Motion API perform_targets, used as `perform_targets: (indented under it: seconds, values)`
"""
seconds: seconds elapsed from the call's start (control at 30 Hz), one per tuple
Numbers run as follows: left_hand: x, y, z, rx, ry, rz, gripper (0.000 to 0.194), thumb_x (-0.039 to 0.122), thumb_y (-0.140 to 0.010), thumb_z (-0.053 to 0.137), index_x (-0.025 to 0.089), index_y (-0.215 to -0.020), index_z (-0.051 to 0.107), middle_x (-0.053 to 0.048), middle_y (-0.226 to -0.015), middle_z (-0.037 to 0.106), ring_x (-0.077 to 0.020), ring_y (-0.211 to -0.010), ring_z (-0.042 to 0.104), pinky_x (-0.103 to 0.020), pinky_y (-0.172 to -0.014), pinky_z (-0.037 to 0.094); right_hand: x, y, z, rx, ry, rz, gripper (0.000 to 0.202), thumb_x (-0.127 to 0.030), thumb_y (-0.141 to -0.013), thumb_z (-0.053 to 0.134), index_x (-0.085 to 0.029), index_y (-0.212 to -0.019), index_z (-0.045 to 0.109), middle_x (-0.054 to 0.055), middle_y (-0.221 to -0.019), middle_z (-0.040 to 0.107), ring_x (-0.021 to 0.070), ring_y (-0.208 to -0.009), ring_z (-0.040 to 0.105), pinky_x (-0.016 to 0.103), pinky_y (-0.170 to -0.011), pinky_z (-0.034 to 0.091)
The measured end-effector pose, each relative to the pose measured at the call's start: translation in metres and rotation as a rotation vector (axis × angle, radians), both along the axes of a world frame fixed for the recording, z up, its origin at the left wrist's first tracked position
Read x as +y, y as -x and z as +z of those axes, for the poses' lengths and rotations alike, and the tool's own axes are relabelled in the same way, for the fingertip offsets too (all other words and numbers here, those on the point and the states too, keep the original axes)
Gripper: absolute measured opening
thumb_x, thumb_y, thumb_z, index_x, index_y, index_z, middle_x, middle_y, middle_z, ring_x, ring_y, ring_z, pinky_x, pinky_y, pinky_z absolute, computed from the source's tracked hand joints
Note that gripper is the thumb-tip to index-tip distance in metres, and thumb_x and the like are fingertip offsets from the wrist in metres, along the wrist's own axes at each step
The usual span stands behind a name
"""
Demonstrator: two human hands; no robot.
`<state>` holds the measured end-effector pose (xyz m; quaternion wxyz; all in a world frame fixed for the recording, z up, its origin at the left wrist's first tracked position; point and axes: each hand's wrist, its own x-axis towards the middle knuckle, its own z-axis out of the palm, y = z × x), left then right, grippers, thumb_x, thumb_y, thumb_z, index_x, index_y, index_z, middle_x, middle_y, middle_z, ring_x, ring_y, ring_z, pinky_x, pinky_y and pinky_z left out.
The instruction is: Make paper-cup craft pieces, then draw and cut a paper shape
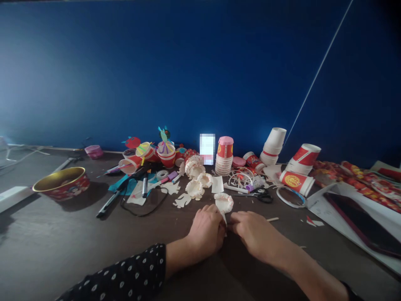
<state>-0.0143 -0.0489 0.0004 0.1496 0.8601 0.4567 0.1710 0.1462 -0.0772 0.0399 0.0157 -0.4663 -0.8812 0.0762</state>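
Note:
Low in the middle of the view, my left hand is closed around a small white paper piece, whose edge shows between my hands. Just right of it, my right hand has its fingers bent together close to that piece; whether they pinch it is hidden. Right beyond my fingers lies a curled white paper cup piece. More curled white pieces and a crumpled cup form sit farther back. Black-handled scissors lie beyond my right hand.
A gold-lined red bowl stands at left. Decorated cups, a cup stack and white cups line the back. A black cable and marker lie left of centre. At right, a dark phone rests in a white tray.

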Motion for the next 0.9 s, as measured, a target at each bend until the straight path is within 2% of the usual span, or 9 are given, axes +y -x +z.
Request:
perform_targets:
  seconds: [0.17,0.3,0.4,0.6,0.77,0.9]
  values:
    - [0.0023,-0.0005,0.0002,-0.003,-0.011,0.041,0.009,0.017,-0.075,0.052,0.017,-0.071,0.061,-0.005,-0.085,0.058,-0.0192,-0.082,0.052,-0.029,-0.073,0.04,0.0017,-0.0001,-0.0051,0.031,-0.021,0.02,0.032,-0.011,-0.089,0.038,-0.016,-0.094,0.069,0.01,-0.098,0.067,0.0196,-0.091,0.058,0.028,-0.081,0.04]
    - [0.0029,0.0007,-0.0019,-0.02,-0.012,0.041,0.008,0.017,-0.074,0.053,0.018,-0.072,0.061,-0.005,-0.085,0.059,-0.0191,-0.083,0.053,-0.029,-0.073,0.04,0.0011,0.0019,-0.0058,-0.03,-0.06,0.028,0.032,-0.012,-0.091,0.037,-0.014,-0.091,0.068,0.011,-0.097,0.066,0.0205,-0.089,0.058,0.029,-0.079,0.04]
    - [0.003,0.0021,-0.0016,-0.03,-0.01,0.042,0.007,0.018,-0.075,0.054,0.017,-0.073,0.061,-0.005,-0.085,0.059,-0.0192,-0.083,0.053,-0.029,-0.074,0.04,-0.0002,0.0041,-0.0042,-0.093,-0.078,0.029,0.031,-0.012,-0.091,0.038,-0.012,-0.087,0.069,0.012,-0.096,0.065,0.0214,-0.086,0.057,0.03,-0.075,0.04]
    - [0.0021,0.0032,0.0035,-0.058,-0.009,0.054,0.015,0.017,-0.082,0.046,0.018,-0.081,0.061,-0.004,-0.084,0.061,-0.018,-0.082,0.054,-0.028,-0.074,0.04,-0.0021,0.0074,-0.0035,-0.151,-0.098,0.022,0.029,-0.01,-0.089,0.04,-0.011,-0.092,0.068,0.012,-0.099,0.064,0.0227,-0.087,0.056,0.033,-0.074,0.039]
    - [-0.0007,0.0025,0.0013,-0.042,-0.001,0.051,0.006,0.022,-0.075,0.057,0.019,-0.078,0.061,-0.003,-0.083,0.063,-0.0196,-0.082,0.054,-0.029,-0.072,0.039,-0.0033,0.0087,-0.0031,-0.157,-0.084,0.004,0.03,-0.007,-0.087,0.04,-0.012,-0.091,0.069,0.013,-0.102,0.063,0.0232,-0.09,0.055,0.034,-0.075,0.039]
    - [-0.0002,0.0019,-0.0004,-0.008,0.033,0.046,0.006,0.019,-0.075,0.057,0.019,-0.076,0.063,-0.003,-0.084,0.066,-0.0203,-0.085,0.055,-0.03,-0.076,0.039,-0.0051,0.0086,-0.0041,-0.144,-0.075,-0.023,0.029,-0.007,-0.086,0.04,-0.012,-0.089,0.069,0.014,-0.102,0.062,0.0254,-0.091,0.053,0.036,-0.078,0.039]
